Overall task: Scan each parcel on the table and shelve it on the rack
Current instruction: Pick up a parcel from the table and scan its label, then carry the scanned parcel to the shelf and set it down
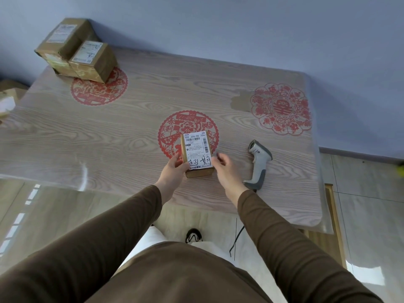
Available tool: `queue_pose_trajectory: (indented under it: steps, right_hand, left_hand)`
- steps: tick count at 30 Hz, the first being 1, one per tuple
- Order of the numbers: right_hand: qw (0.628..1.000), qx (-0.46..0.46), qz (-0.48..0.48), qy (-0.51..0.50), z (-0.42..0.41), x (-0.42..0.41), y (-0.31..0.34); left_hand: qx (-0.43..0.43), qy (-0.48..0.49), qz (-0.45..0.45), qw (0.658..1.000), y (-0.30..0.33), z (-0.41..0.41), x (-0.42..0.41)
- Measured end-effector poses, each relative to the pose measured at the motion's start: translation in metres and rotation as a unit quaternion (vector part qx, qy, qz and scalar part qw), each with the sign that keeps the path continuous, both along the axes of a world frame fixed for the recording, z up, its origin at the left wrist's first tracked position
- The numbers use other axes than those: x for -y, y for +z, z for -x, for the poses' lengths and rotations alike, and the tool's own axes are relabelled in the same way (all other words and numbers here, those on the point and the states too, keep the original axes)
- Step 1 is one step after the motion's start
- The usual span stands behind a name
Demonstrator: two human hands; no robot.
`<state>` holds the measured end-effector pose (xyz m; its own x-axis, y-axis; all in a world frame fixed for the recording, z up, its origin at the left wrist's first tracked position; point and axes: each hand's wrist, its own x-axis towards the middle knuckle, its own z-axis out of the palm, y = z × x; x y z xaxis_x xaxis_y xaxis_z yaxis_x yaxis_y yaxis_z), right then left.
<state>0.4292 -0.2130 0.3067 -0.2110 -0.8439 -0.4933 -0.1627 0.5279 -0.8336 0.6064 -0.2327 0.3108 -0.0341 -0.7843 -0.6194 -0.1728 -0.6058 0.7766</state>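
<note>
Parcels number three: one small box (197, 154) near the table's (131, 132) near edge, two more boxes (76, 49) stacked together at ten o'clock. Left hand (175, 169) grips the small box's left side, thumb on its label. Right hand (223, 166) hovers just beside its right edge, fingers loosely curled, holding nothing. One scanner (259, 164) lies at three o'clock.
</note>
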Motion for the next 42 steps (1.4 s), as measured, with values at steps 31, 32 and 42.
queue_pose_trajectory:
  steps: [31,32,42]
  right_hand:
    - [0.931,0.12,0.102,0.33,-0.517,0.013,0.091]
    - [0.927,0.125,0.111,0.336,-0.544,0.006,0.096]
    - [0.868,0.158,0.197,0.428,-0.758,-0.054,0.157]
  left_hand:
    - [-0.035,0.4,0.147,0.904,0.092,-0.465,-0.102]
    - [-0.032,0.408,0.155,0.899,0.098,-0.488,-0.11]
    - [0.018,0.48,0.24,0.844,0.158,-0.68,-0.187]
